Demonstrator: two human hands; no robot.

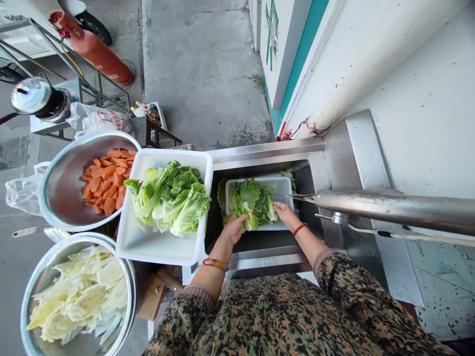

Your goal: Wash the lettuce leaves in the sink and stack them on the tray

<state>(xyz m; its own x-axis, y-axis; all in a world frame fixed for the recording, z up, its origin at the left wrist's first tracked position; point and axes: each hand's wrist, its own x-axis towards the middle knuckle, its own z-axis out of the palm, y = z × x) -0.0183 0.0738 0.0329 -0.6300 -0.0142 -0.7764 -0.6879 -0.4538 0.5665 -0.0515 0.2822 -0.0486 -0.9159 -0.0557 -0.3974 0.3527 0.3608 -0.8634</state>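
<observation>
Lettuce leaves (254,201), pinched in the left hand (235,228), the right hand's (285,216) grip unclear, are best spread loosely between both

Two vegetable trays (159,250) (282,186), one gas cylinder (99,53)

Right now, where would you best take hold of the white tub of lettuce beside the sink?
Probably the near and far rims of the white tub, reaching from the person's side: those raised edges show plainly, while lettuce reaches the right rim and the left crowds the carrot bowl.
</observation>
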